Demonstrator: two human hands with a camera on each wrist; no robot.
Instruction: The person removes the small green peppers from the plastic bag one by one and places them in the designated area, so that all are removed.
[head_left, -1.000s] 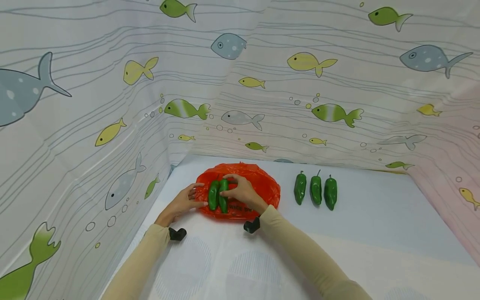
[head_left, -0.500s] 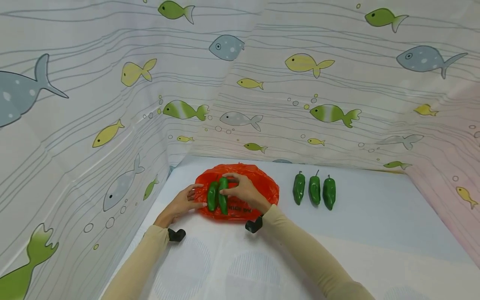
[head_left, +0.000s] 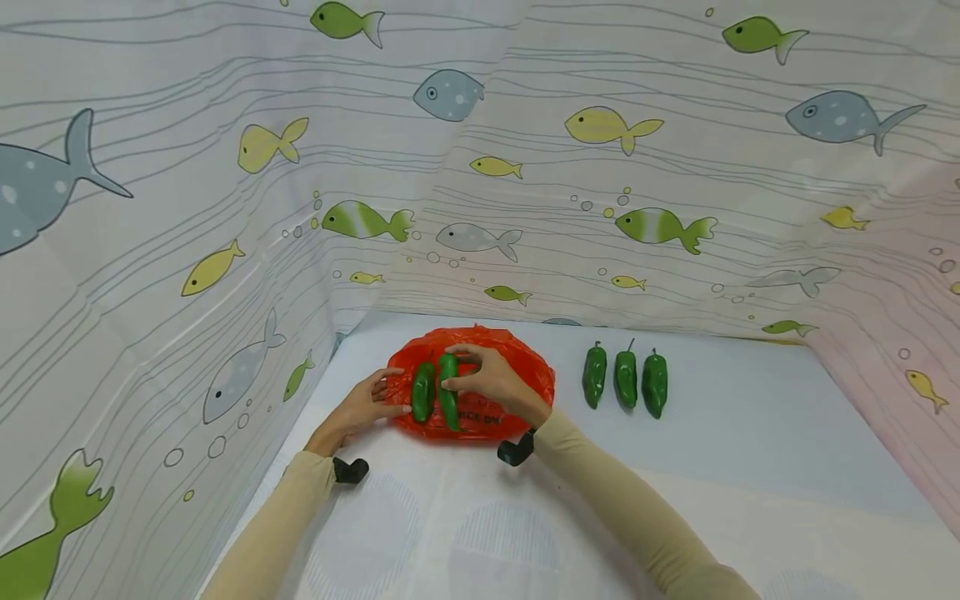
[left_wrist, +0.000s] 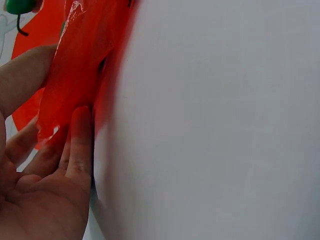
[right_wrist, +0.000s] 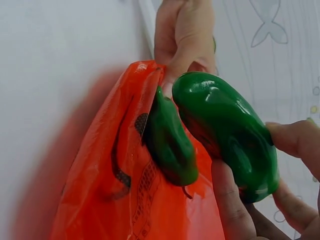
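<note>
In the head view a crumpled red plastic bag (head_left: 525, 375) lies spread at the back of the table. At its left edge my left hand (head_left: 362, 410) grips the plastic, thumb and fingers at the rim in the left wrist view. My right hand (head_left: 491, 379) pinches a green pepper (head_left: 448, 392) over the bag, thumb on one side and fingertips on the other. The right wrist view shows this held pepper (right_wrist: 225, 135) tilted above the bag's mouth. Another green pepper (right_wrist: 172, 142) lies just inside the bag, partly behind its near edge.
Several things stand to the right of the bag: three green peppers in a row, the left one (head_left: 595, 377), the middle one (head_left: 626, 380) and the right one (head_left: 655, 385). Fish-printed sheets (head_left: 555, 192) wall the white table (head_left: 750, 433) at the back and sides.
The right hand and its pepper have shifted slightly to the right, widening the gap to the pepper in the bag. The left hand stays at the bag's left edge.
</note>
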